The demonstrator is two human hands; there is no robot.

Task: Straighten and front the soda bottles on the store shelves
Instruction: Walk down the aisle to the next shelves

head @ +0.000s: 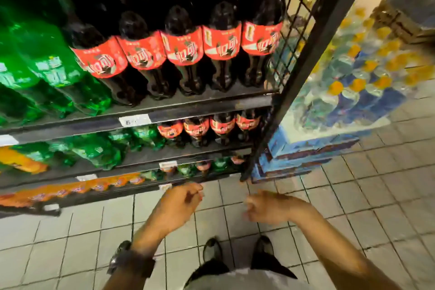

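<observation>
Both hands are down low in front of the shelves, over the tiled floor (353, 207), well clear of the bottles. The left hand (181, 202) has its fingers loosely curled with nothing in them, and the right hand (268, 207) looks the same, though it's pretty blurry. The cola bottles (181, 49) stand in a row along the front edge of the upper shelf (200, 110), red labels facing out, running to the wire side panel (299, 19) at the right end. Green bottles (47, 66) fill that shelf's left part. There's a watch (122, 259) on the left wrist, and a stack of water packs (348, 77) just right of the rack.
</observation>
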